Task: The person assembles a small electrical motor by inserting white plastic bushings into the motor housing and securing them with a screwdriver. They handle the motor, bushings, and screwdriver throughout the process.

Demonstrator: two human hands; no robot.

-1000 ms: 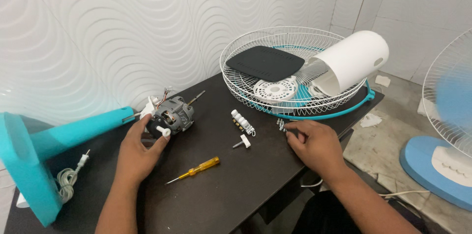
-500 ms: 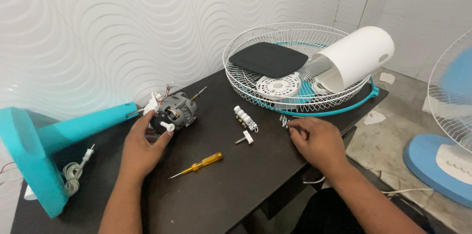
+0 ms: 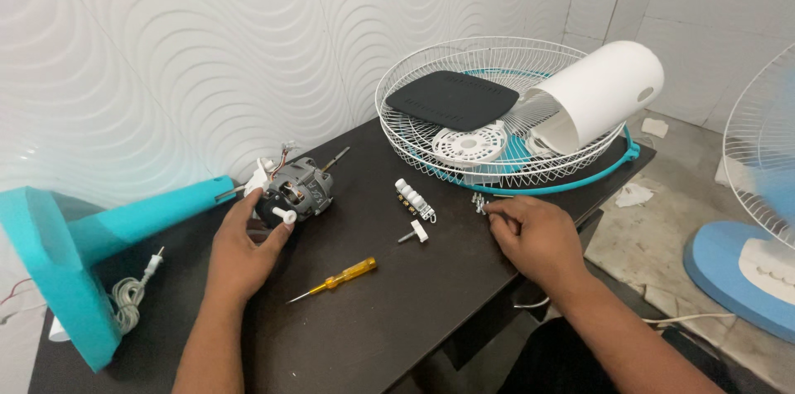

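1. The left hand (image 3: 240, 257) is resting on the dark rectangular tabletop (image 3: 364, 336), its fingers curled around the grey metal fan motor (image 3: 296, 191) with exposed copper windings; the thumb is pressing beside a small white knob at the motor's front.
2. The right hand (image 3: 534, 236) is lying flat-knuckled near the table's right edge, its fingertips (image 3: 490, 210) pinching at a small cluster of silvery screws (image 3: 478, 202).
3. The motor is sitting at the end of the turquoise plastic fan stand (image 3: 124, 224), which is lying on its side across the table's left end, with a coiled white power cord (image 3: 132, 303) beside it.
4. Between the hands are lying a yellow-handled screwdriver (image 3: 339, 280), a white push-button switch block (image 3: 414, 198) and a small white peg (image 3: 414, 233), all well apart from each other.
5. A white wire fan guard (image 3: 414, 71) is crowding the far right corner, holding a black panel (image 3: 451, 100) and a white cylindrical motor housing (image 3: 600, 96).
6. Bare tabletop is lying open toward the near edge.
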